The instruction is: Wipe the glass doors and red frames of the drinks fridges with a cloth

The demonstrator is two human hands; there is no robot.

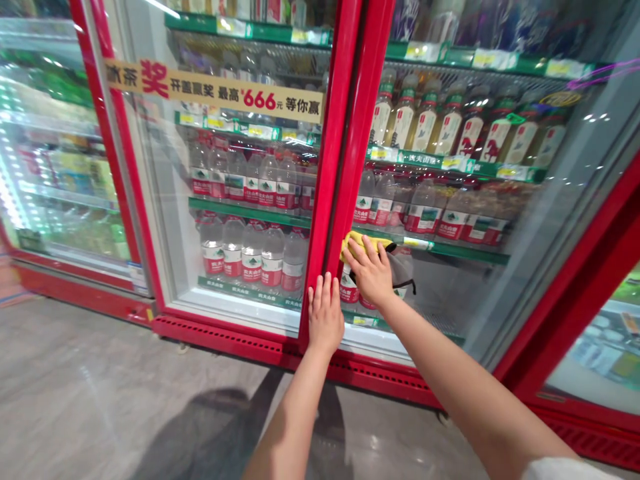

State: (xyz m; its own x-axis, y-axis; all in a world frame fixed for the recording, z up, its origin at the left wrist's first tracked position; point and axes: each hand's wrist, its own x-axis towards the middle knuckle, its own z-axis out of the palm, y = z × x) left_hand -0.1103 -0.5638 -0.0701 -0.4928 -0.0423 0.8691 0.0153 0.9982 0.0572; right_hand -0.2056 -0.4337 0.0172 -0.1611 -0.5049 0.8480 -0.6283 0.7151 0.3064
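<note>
Cloth [361,241], yellow, lies pressed flat against the glass door [450,267] of the red drinks fridge, near its lower left corner, under the right hand [373,273], whose fingers are spread open on it. The left hand [325,313] rests flat, fingers together, on the red centre frame [340,133], holding nothing.

head view, down toward fridge doors [345,133]

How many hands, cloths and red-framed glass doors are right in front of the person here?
Hands: 2, left hand and right hand
Yellow cloth: 1
Red-framed glass doors: 2, left door and right door
Total: 5
</note>
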